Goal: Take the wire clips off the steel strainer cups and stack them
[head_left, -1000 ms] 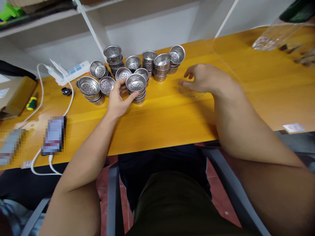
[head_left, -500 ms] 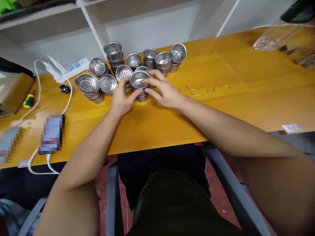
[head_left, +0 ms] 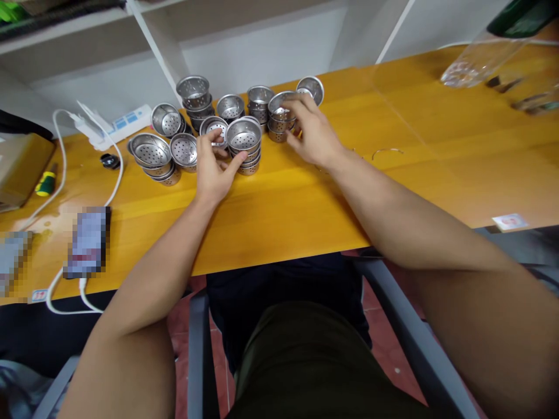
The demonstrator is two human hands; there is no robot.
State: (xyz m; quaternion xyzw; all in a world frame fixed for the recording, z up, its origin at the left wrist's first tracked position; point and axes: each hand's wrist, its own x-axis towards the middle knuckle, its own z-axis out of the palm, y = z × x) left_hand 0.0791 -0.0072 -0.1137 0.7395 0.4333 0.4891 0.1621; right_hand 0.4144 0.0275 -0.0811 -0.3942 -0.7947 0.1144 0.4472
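1. Gripped a short stack of perforated steel cups (head_left: 244, 145) at centre frame between thumb and fingers of the left hand (head_left: 213, 169), likely to steady it.
2. Reached with the right hand (head_left: 312, 131), fingers spread and loosely curled, onto a neighbouring stack (head_left: 279, 119); holding or merely touching, impossible to tell.
3. Clustered more cups (head_left: 174, 137) left of centre.
4. Worked on a yellow wooden table (head_left: 437, 169), white shelving (head_left: 262, 35) behind, power strip (head_left: 117, 122) upper left.

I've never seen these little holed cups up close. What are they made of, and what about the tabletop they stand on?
The small perforated silver cups look like thin stamped metal, probably stainless steel: bright grey, with mirror-like glints on the rims and neat punched holes. The orange-yellow tabletop looks like wood or a wood-grain laminate under a glossy coat; long grain streaks show, and it reflects the light.
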